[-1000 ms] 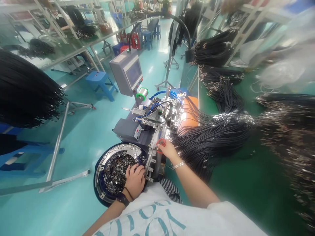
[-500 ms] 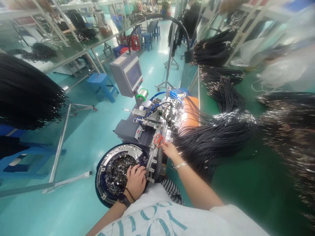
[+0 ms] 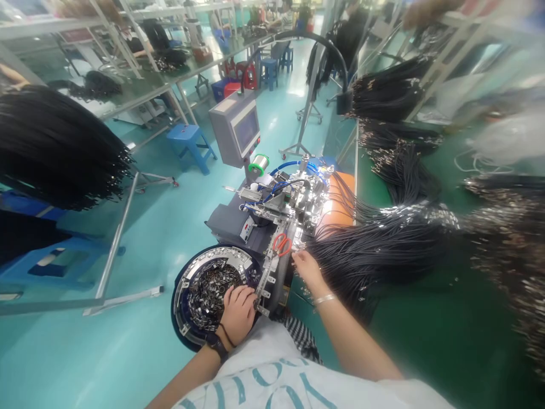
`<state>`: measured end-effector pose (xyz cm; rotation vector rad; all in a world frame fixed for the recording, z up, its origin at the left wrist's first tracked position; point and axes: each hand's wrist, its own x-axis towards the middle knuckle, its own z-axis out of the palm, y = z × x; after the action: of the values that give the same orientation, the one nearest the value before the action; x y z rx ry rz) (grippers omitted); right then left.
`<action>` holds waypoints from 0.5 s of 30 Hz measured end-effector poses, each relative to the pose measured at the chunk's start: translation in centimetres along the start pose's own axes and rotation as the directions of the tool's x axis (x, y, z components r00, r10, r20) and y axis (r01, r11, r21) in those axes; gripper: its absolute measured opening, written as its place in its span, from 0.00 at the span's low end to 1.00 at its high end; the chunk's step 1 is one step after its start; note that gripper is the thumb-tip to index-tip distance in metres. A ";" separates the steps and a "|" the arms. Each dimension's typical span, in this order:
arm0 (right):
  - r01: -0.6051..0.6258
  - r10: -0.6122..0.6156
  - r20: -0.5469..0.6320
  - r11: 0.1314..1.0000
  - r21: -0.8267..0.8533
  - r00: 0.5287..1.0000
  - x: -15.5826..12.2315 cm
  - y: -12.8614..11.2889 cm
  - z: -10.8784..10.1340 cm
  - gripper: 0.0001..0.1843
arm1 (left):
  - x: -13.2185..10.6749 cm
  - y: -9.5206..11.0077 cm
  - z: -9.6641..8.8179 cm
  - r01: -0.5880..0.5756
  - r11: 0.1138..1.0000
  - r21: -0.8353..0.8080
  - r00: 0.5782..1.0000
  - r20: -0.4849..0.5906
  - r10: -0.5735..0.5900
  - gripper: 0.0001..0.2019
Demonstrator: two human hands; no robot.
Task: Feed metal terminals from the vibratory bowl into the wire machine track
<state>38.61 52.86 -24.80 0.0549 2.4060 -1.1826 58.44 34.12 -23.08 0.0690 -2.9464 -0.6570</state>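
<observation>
My left hand (image 3: 237,313) rests palm down, fingers loosely curled, on the near rim of a round feeder bowl (image 3: 186,284) filled with several small metal clips (image 3: 208,289). My right hand (image 3: 307,268) hovers just right of red-handled scissors (image 3: 281,244) that lie on the metal feed rail (image 3: 272,267); its fingers are bent and I see nothing in them. A thick bundle of black cables (image 3: 383,244) with metal ends lies fanned out on the green bench right beside that hand. The small assembly machine (image 3: 289,196) stands beyond the scissors.
A grey control box with a screen (image 3: 236,128) rises behind the machine. More black cable bundles (image 3: 59,147) hang on racks at left and lie along the green bench (image 3: 426,318) at right. Blue stools (image 3: 189,145) stand on the teal floor.
My right hand has let go of the red scissors and drawn back a little toward me; the scissors now lie on the rail. My left hand stays on the bowl.
</observation>
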 end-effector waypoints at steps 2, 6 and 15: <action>0.023 -0.024 0.010 0.999 0.037 1.000 -1.4 0.9 -0.2 0.18 | -0.4 0.2 -0.1 -0.001 0.999 -0.038 0.998 -0.067 -0.002 0.13; 0.050 -0.050 0.068 0.999 -0.001 0.996 -4.5 1.3 -1.2 0.17 | -1.4 0.1 -1.5 0.042 0.997 -0.067 0.965 -0.257 -0.058 0.13; 0.167 -0.097 -0.311 0.964 0.207 0.946 -15.4 -3.2 5.2 0.24 | -10.1 -17.1 -10.4 0.239 0.913 -0.330 0.775 -0.501 -0.384 0.15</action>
<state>53.68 49.34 -18.79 0.1569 2.5464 -1.6173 70.09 15.01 -22.15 0.6329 -2.2775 -0.8677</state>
